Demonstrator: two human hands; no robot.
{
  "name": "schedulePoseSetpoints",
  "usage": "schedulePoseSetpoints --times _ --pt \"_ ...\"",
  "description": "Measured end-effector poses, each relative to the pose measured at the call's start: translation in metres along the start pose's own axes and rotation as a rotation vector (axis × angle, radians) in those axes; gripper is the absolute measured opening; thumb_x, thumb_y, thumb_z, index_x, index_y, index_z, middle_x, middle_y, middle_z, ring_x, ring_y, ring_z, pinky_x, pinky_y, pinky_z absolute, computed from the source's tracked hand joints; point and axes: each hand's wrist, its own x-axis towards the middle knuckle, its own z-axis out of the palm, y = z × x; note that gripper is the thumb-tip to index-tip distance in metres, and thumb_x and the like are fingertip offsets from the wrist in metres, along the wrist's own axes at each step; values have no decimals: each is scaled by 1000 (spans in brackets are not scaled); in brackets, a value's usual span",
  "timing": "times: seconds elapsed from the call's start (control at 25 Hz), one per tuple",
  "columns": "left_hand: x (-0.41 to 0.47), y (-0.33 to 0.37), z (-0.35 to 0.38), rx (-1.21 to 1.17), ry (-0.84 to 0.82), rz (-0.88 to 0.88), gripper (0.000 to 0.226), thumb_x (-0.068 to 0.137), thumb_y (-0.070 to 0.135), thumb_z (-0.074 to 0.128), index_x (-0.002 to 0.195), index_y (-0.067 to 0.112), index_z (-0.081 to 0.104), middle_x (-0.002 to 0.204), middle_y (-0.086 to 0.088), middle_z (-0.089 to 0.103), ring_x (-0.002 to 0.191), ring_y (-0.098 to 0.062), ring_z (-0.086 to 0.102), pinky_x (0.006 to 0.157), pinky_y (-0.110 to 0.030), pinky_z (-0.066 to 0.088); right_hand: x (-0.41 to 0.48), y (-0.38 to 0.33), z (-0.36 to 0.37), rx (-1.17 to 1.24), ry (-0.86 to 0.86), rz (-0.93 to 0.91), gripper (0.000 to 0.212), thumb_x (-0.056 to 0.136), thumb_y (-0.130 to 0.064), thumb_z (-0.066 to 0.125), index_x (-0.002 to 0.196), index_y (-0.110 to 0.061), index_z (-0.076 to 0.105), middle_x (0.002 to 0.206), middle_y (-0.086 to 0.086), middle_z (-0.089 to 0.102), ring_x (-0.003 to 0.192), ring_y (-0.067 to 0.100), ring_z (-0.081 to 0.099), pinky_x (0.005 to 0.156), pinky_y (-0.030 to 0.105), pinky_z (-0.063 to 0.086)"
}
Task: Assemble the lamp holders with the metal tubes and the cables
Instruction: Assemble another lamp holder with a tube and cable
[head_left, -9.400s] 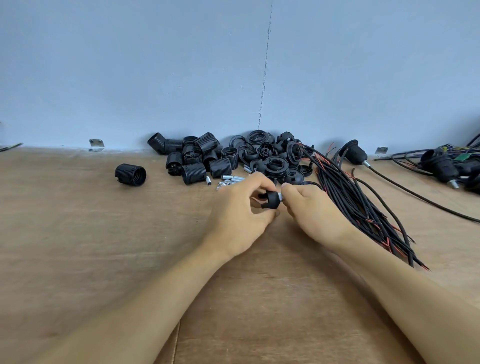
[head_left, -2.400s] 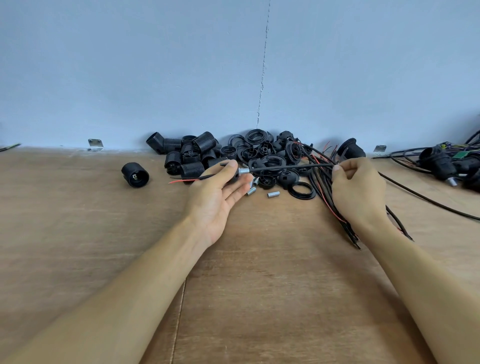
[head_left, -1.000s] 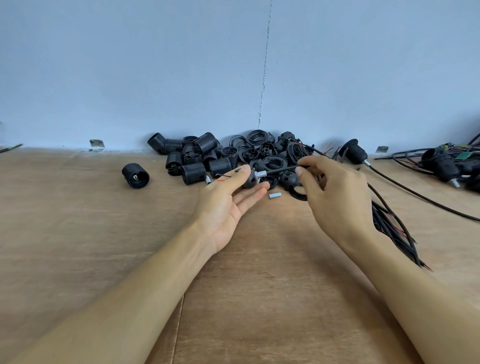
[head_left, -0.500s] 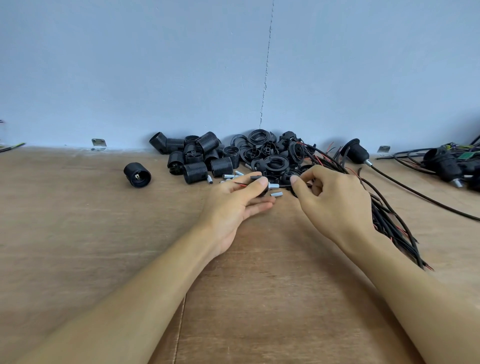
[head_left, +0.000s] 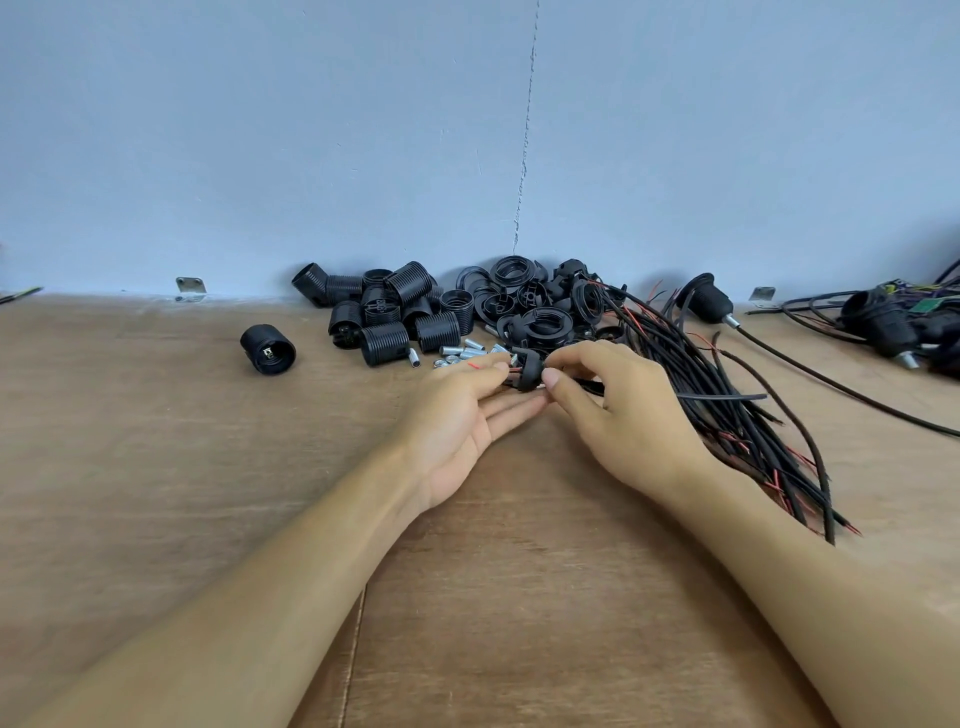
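Setting: Wooden surface (head_left: 156, 467) against a pale blue wall, parts heaped at the back edge.
Cap: small black lamp-holder cap (head_left: 529, 370) held between both hands, just in front of the heap; likely light, rigid plastic, best pinched at its rim.
Cable: thin black cable (head_left: 727, 397) runs from the cap to the right, red wire tips (head_left: 474, 366) showing on the left; looks limp and apt to slip, so grip close to the cap.
Left hand (head_left: 467, 415): palm up, mostly open, thumb and forefinger nipping the wire ends.
Right hand (head_left: 618, 410): curled, fingertips closed on the cap.
Beyond: loose metal tubes (head_left: 462, 353), threaded holders (head_left: 384, 312), cable bundle (head_left: 753, 441).
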Motion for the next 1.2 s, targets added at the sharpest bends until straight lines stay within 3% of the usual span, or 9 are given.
schedulePoseSetpoints --times 0.08,0.24,0.36,0.48,0.6,0.8,0.92,1.0,1.2 --pt "1 -1 -1 -22 11 3 22 104 -3 45 118 -14 57 113 -29 71 96 -34 75 81 -35 63 0 0 2 60 2 63 12 97 -23 63 102 -18 72 93 -5 70 94 13 62 86 28 47" --pt "4 -5 -3 -1 68 39 18 103 0 51 111 -11 63 102 -22 76 89 -30 77 79 -32 63 1 0 6 89 -2 106 14 97 -26 62 98 -19 74 88 -7 70 85 10 62 81 27 47" --pt "8 -8 -6 268 109 131 14 102 7 58 99 1 70 107 -10 74 76 -19 76 69 -29 62 0 0 7 94 15 116 16 95 -31 63 103 -20 73 85 -9 69 84 4 61 75 13 44" --pt "8 -8 -11 511 134 201 22 99 10 64 81 13 76 81 -1 73 59 -13 63 56 -25 53 -1 -3 7 116 -1 83 30 93 -38 65 121 -25 67 95 -13 67 91 3 60 76 5 39" --pt "6 -6 -14 599 129 240 18 93 5 70 84 18 79 72 -5 71 55 -12 60 52 -24 50 -3 -6 6 85 -64 2 37 92 -44 64 127 -31 64 106 -16 65 97 2 60 82 11 43" --pt "4 -2 -15 582 121 219 15 90 0 72 100 11 73 75 -6 76 58 -16 67 53 -24 53 -3 -8 7 78 -93 -20 39 96 -15 59 133 -26 62 116 -10 64 103 0 54 92 15 43" --pt "4 1 -15 625 84 217 32 92 -6 66 117 13 63 82 -7 78 64 -20 72 58 -27 56 -2 -8 9 67 -87 -7 35 97 -5 54 123 -23 70 114 -5 65 101 -3 53 88 5 35" --pt "4 2 -16 626 77 225 38 90 -8 66 120 14 59 84 -7 78 65 -20 72 59 -26 56 0 -9 12 68 -112 13 26 97 -10 57 113 -21 73 111 -4 65 101 2 56 88 9 39" --pt "4 2 -18 828 183 352 26 85 4 78 102 18 65 76 7 77 58 -12 69 55 -24 55 7 -10 16 66 -44 -3 10 93 -18 69 96 -17 78 100 -5 69 95 11 62 87 23 45"
